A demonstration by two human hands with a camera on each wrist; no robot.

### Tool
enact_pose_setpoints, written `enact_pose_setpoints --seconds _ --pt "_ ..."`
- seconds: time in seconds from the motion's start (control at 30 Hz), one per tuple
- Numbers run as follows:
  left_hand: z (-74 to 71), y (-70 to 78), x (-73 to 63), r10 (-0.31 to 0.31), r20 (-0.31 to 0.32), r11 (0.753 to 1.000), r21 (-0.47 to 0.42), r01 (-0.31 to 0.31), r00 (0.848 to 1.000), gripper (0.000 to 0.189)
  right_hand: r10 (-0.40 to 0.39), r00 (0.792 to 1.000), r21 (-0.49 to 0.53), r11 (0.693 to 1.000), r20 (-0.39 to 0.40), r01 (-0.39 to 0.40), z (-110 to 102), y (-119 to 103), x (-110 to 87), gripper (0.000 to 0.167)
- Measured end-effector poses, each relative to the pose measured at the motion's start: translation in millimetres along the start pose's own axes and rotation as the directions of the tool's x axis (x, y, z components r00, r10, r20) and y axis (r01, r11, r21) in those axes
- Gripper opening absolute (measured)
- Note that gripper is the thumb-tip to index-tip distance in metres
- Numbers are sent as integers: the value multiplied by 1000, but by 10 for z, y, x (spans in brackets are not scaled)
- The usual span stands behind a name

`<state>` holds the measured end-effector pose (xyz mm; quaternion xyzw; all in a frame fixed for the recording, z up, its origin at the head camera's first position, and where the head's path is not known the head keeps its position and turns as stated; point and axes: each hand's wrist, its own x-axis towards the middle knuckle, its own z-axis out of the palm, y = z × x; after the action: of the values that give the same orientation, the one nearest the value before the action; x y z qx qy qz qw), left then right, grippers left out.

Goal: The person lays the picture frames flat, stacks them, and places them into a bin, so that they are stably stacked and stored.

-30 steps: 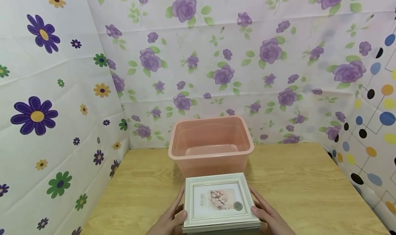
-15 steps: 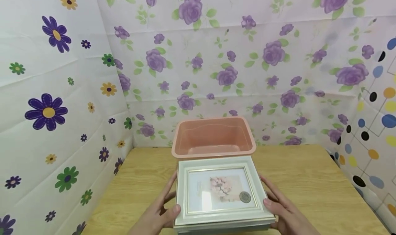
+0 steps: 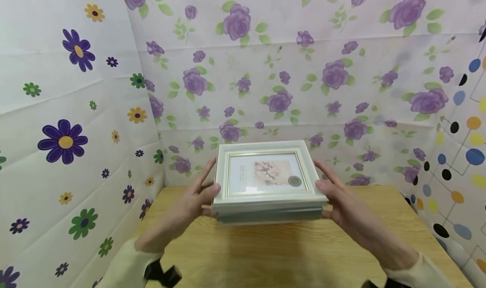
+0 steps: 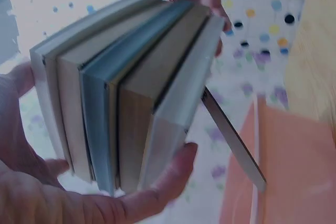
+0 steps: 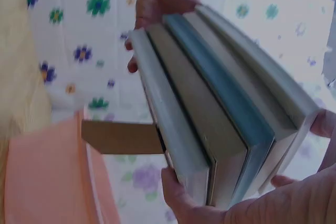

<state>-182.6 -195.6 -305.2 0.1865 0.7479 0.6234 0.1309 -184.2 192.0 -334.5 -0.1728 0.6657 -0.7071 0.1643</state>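
Note:
Both hands hold a stack of several picture frames [image 3: 267, 174] in the air above the table. My left hand [image 3: 190, 201] grips its left side and my right hand [image 3: 347, 203] its right side, with thumbs at the near top corners. The top frame is white, with a flower print and a round grey sticker. White, beige and blue-grey edges of the stacked frames [image 4: 126, 93] show in the left wrist view. From the bottom frame a brown stand flap [image 5: 123, 137] sticks out. The pink plastic bin [image 4: 294, 166] is almost wholly hidden behind the stack in the head view.
The wooden table [image 3: 265, 254] runs back to a wall cloth with purple roses [image 3: 279, 100]. Flowered cloth [image 3: 64, 142] hangs on the left, and dotted cloth [image 3: 457, 195] on the right. A black strap [image 3: 163, 273] is on the left wrist.
Both hands have lifted the stack of picture frames up and forward, from in front of the pink bin to a height where it covers the bin in the head view.

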Motion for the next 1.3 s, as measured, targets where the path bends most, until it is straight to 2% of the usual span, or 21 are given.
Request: enact_pose_setpoints --seconds 0.13,0.23,0.3,0.4,0.5,0.6,0.7,0.8,0.9,1.0,1.17,1.3 --pt "-184 1 287 3 42 1000 -19 -2 999 84 -7 1000 -9 1000 10 7 -81 -80 308 71" --pt "-233 22 410 -20 70 999 -42 23 997 80 24 1000 18 1000 14 -25 -145 -97 419 72" --pt "-219 53 441 -37 76 998 -46 41 996 79 50 999 38 998 11 -50 -173 -105 422 71" --pt "-156 111 407 -58 70 997 -53 62 996 79 64 998 50 997 10 -65 -185 -132 341 71" --pt "-110 201 336 -48 50 997 -55 51 998 85 27 999 40 999 23 -28 -162 -197 263 70" --pt "-125 305 325 -9 34 999 -43 11 999 91 -35 999 27 999 35 35 -134 -311 249 71" --pt "-218 378 410 37 28 999 -28 -36 999 92 -87 995 19 996 40 87 -119 -438 326 69" --pt "-352 380 565 71 26 997 -20 -70 997 90 -106 994 10 994 35 106 -126 -512 483 68" --pt "-493 288 763 84 29 996 -39 -83 996 90 -100 995 2 995 16 100 -172 -483 694 70" --pt "-607 113 959 69 39 995 -81 -65 997 91 -72 997 -9 997 -3 72 -249 -347 915 73" --pt "-722 -231 1224 9 51 994 -110 -3 999 93 -18 999 5 1000 -31 19 -361 -40 1228 75" --pt "-757 -464 1405 -49 44 991 -122 55 998 90 21 998 63 998 -53 -17 -410 156 1412 76"
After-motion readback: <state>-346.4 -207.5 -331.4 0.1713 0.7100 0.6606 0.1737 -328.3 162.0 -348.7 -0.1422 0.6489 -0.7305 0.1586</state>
